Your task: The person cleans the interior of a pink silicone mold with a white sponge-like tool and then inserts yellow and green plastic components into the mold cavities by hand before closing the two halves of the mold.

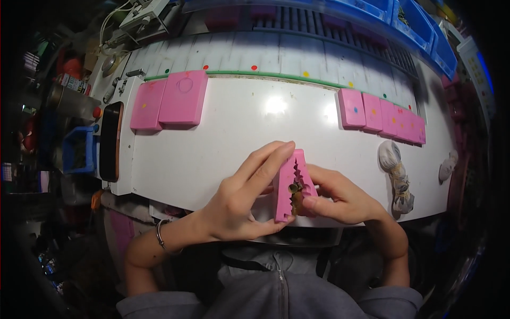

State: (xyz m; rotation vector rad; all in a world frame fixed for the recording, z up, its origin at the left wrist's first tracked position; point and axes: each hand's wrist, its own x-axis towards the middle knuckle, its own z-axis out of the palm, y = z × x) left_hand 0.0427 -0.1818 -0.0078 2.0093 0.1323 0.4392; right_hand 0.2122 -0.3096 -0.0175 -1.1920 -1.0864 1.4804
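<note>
A pink rubber mould with toothed edges is held upright between both hands above the near edge of the white table. It gapes along its seam, and a small brownish cast piece shows inside. My left hand grips the left half, fingers stretched up along its side. My right hand holds the right half, thumb and fingers pressing near the brown piece.
Two pink moulds lie at the table's far left, and a row of several pink moulds at the far right. Crumpled rags lie at the right. A dark phone rests on the left. Blue bins stand behind.
</note>
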